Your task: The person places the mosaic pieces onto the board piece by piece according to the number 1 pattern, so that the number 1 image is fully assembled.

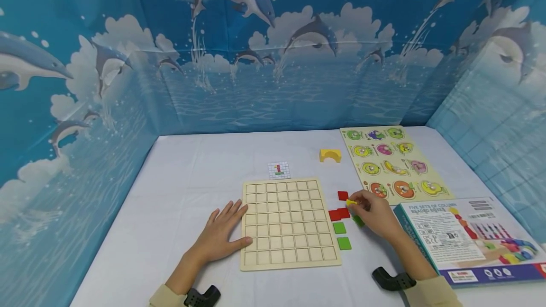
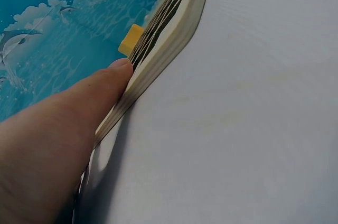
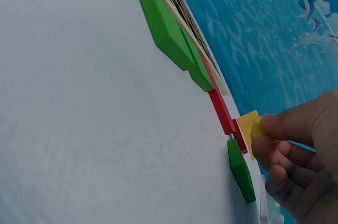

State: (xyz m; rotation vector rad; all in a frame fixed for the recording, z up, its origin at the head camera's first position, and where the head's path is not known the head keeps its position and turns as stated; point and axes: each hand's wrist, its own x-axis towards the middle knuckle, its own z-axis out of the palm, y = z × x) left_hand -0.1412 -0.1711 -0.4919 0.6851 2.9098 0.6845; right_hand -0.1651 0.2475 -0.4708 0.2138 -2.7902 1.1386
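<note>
A square wooden grid board (image 1: pixel 290 224) lies flat on the white table. My left hand (image 1: pixel 219 236) rests at its left side with the fingers spread, the thumb on the board's edge. Between thumb and fingers, my right hand (image 1: pixel 375 214) pinches a small yellow tile (image 1: pixel 350 202), just right of the board. Around that hand lie red tiles (image 1: pixel 343 195) and green tiles (image 1: pixel 344 243). One green tile (image 3: pixel 241 171) is partly hidden beneath the hand in the head view. A small card (image 1: pixel 279 170) with a coloured pattern on a grid lies behind the board.
A yellow arch block (image 1: pixel 330 156) stands at the back. To the right lie a fruit puzzle board (image 1: pixel 394 162) and a printed box (image 1: pixel 469 240). A blue dolphin-print cloth (image 1: pixel 277 89) walls the table at the back and sides.
</note>
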